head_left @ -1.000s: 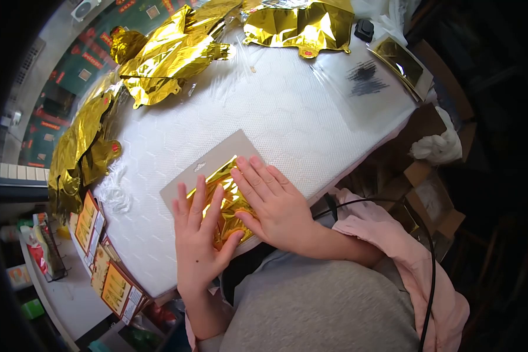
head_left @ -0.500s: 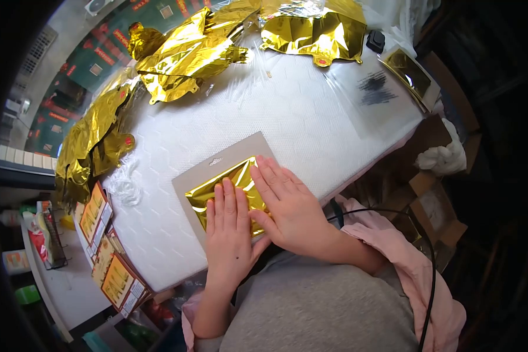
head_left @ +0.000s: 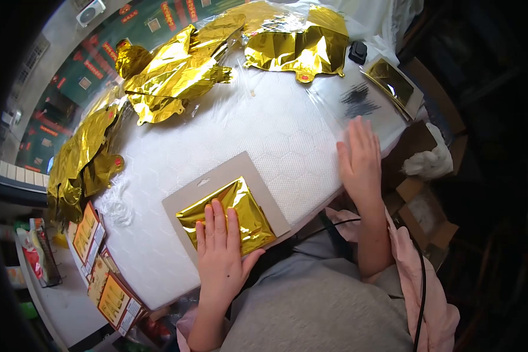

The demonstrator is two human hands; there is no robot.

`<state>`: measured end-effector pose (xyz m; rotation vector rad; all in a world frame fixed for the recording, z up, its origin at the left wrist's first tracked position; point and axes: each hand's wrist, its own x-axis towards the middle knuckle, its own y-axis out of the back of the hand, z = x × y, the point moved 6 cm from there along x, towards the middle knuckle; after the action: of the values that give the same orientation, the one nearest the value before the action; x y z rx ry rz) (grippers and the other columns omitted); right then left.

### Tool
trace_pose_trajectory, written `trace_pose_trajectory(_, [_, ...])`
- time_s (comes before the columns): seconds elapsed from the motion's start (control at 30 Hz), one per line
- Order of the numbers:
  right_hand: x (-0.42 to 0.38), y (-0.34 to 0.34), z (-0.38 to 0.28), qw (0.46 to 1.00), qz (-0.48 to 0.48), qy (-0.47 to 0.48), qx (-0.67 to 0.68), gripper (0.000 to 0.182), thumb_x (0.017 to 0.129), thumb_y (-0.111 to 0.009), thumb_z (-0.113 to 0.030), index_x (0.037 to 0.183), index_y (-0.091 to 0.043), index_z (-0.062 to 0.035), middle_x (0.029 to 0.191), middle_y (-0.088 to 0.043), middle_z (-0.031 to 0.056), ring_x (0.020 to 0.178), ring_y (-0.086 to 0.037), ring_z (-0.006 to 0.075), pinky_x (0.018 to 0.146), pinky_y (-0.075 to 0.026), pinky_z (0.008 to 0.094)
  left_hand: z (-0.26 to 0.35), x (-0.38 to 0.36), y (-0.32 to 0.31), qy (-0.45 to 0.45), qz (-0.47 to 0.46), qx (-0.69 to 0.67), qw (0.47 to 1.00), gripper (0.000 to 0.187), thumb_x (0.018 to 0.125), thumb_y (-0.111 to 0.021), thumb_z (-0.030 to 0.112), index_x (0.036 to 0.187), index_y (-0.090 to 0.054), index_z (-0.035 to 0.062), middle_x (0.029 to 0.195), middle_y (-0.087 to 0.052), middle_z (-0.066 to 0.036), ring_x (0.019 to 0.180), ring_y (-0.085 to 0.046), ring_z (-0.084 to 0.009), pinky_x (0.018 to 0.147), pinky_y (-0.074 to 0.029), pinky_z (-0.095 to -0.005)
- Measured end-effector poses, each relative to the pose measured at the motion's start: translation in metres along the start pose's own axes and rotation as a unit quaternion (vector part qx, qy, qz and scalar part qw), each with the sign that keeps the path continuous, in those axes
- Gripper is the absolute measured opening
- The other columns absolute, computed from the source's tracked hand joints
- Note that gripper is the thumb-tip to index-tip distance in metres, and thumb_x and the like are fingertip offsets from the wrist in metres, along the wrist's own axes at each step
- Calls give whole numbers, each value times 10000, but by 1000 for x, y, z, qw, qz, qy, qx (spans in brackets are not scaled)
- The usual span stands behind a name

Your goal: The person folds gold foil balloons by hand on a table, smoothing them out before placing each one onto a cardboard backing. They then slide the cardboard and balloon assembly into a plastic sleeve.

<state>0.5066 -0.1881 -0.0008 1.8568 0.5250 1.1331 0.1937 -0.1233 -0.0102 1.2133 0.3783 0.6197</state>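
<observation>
Left hand (head_left: 222, 252) pressed flat on folded gold foil balloon (head_left: 227, 215).
Grip open, foil under fingers, grey card (head_left: 217, 176) beneath; right hand (head_left: 359, 157) open, flat near clear plastic sheet (head_left: 364, 102).

A folded gold foil balloon (head_left: 229, 214) lay flat as a crinkled, shiny square at the lower centre of the frame, set askew on a grey backing card (head_left: 229, 176) whose hang-slot end pointed toward the upper left.

The left hand (head_left: 222, 249) is lying flat, palm down, fingers together. The right hand (head_left: 359, 157) is reaching out, open, fingers extended.
</observation>
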Motion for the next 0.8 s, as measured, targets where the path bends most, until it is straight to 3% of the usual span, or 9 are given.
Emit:
trace_pose_trajectory(0.1, [-3, 3, 25, 998, -35, -46, 32, 430, 1036, -605, -196, 1385, -611, 55, 1470, -579, 246, 1363, -524, 436, 1183, -365, 524, -2, 1, 1, -7, 0, -15, 1000, 1014, 916, -734, 478, 1643, -264, -49, 1717, -215, -299, 1605, -188, -460, 1286, -153, -584])
trace_pose_trajectory(0.17, [-7, 18, -3, 999, -29, -21, 22, 384, 1017, -625, -170, 1334, -644, 46, 1408, -613, 234, 1295, -563, 410, 1146, -406, 503, -4, 0, 1, -8, -3, -13, 1000, 1028, 896, -762, 477, 1628, -283, -64, 1709, -229, -305, 1600, -204, -460, 1278, -167, -598])
trace_pose_trajectory(0.23, [-13, 21, -34, 982, -122, 33, 142, 401, 1003, -630, -146, 1364, -634, 28, 1399, -621, 222, 1305, -560, 407, 1150, -408, 491, -5, 0, 1, -7, -9, -16, 1000, 1021, 908, -745, 482, 1629, -275, -67, 1710, -224, -304, 1599, -202, -463, 1280, -168, -596])
trace_pose_trajectory(0.37, [-6, 15, -39, 928, -171, 67, 325, 396, 986, -638, -116, 1360, -652, 14, 1413, -621, 212, 1331, -552, 407, 1167, -394, 493, -11, -3, 1, -20, -23, -11, 999, 1020, 907, -723, 506, 1629, -279, -61, 1711, -224, -302, 1599, -204, -464, 1280, -173, -594])
trace_pose_trajectory(0.43, [2, 20, -19, 994, 3, 61, 91, 377, 976, -643, -85, 1343, -678, -6, 1427, -619, 203, 1359, -547, 400, 1163, -407, 481, -13, -3, 1, -30, -29, -4, 999, 1024, 905, -718, 517, 1629, -280, -59, 1711, -225, -301, 1598, -205, -463, 1280, -174, -595])
trace_pose_trajectory(0.47, [3, 14, -10, 996, -8, 51, 75, 351, 967, -670, -89, 1308, -700, -11, 1423, -632, 192, 1347, -574, 385, 1134, -443, 461, -12, -3, 1, -32, -35, -2, 999, 1032, 893, -729, 516, 1628, -285, -56, 1710, -227, -300, 1598, -206, -462, 1279, -180, -594])
trace_pose_trajectory(0.6, [-2, 11, -3, 992, -58, 25, 110, 318, 960, -701, -108, 1259, -719, 0, 1386, -663, 171, 1280, -624, 352, 1092, -481, 436, -10, -3, 3, -43, -36, 4, 998, 1045, 865, -763, 502, 1622, -302, -52, 1708, -238, -296, 1595, -225, -456, 1276, -199, -588])
trace_pose_trajectory(0.7, [-1, 17, -8, 986, -27, 14, 161, 249, 959, -719, -112, 1175, -751, 6, 1272, -723, 156, 1152, -680, 346, 1024, -519, 415, -8, -2, 5, -49, -22, -1, 999, 1041, 854, -778, 489, 1619, -316, -47, 1706, -246, -295, 1589, -245, -453, 1275, -207, -582])
trace_pose_trajectory(0.8, [3, 37, -16, 971, 73, -34, 223, 187, 982, -703, -95, 1120, -765, 15, 1110, -763, 147, 1014, -719, 282, 913, -554, 364, -9, -2, 4, -43, -20, 1, 999, 1035, 857, -778, 490, 1618, -322, -44, 1702, -254, -297, 1585, -258, -454, 1276, -205, -577])
